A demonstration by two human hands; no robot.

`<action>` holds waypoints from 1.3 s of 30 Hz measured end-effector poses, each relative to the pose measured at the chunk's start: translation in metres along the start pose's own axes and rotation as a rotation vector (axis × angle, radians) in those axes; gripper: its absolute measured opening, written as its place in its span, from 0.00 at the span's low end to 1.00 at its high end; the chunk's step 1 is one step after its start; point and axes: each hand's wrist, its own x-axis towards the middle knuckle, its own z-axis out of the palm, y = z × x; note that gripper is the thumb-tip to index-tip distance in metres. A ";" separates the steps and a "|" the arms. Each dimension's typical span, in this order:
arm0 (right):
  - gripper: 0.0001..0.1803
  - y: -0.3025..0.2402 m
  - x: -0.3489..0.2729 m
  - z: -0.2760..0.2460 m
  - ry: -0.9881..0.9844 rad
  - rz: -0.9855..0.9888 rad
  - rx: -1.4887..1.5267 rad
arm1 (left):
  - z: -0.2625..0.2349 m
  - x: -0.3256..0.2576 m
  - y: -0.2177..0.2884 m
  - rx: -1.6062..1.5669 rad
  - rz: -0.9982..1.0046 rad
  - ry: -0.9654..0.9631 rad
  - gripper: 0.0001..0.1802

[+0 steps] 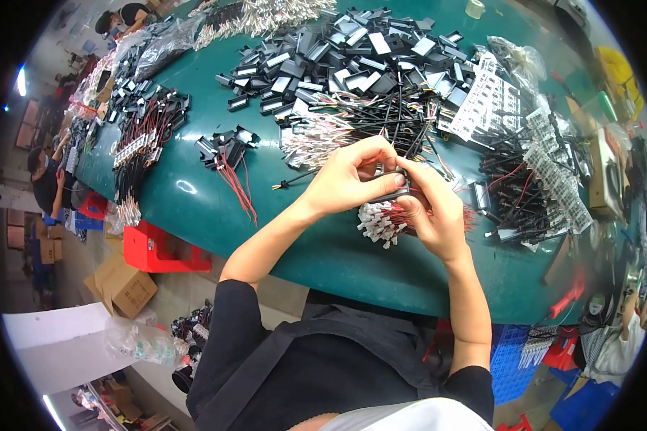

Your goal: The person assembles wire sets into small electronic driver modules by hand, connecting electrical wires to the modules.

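Over the green table, my left hand and my right hand meet, fingers closed round a small black plastic housing. Both thumbs press near its edge; the fingers hide much of it. Beneath them lies a bundle of red and black wires with white connectors. Just beyond my hands spreads a heap of cables with white plugs. Farther back is a big pile of loose black housings. To the left, several housings with red wires form a small group.
White label sheets lie at the back right, with black cables nearer. Bundled cable assemblies lie on the left. A red stool, cardboard box and blue crate stand below the table. Another person is at far left.
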 end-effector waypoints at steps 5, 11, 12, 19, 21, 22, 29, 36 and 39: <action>0.25 -0.002 -0.003 0.001 0.149 0.151 -0.084 | -0.015 -0.002 0.011 0.201 0.278 0.050 0.13; 0.23 -0.008 -0.001 0.004 0.180 0.057 -0.138 | 0.005 -0.006 0.007 0.235 0.327 0.072 0.09; 0.23 -0.008 0.000 0.004 0.168 0.063 -0.155 | 0.005 -0.006 0.010 0.181 0.274 0.090 0.07; 0.16 0.014 -0.001 -0.001 0.067 0.167 -0.156 | -0.031 0.006 0.005 -0.557 0.341 0.573 0.07; 0.15 0.019 -0.001 -0.001 0.042 0.203 -0.021 | -0.041 0.007 0.014 -0.734 0.270 0.714 0.09; 0.13 0.021 -0.001 -0.005 0.071 0.254 -0.058 | -0.053 0.006 0.012 -0.742 0.295 0.625 0.11; 0.07 0.052 -0.021 0.008 -0.198 0.361 -0.402 | -0.083 0.008 0.002 -0.791 0.066 0.608 0.15; 0.09 0.045 -0.026 0.014 -0.257 0.500 -0.471 | -0.083 0.013 -0.009 -0.526 0.156 0.620 0.24; 0.09 0.047 -0.027 0.012 -0.269 0.503 -0.479 | -0.072 0.015 -0.006 -0.203 0.341 0.660 0.23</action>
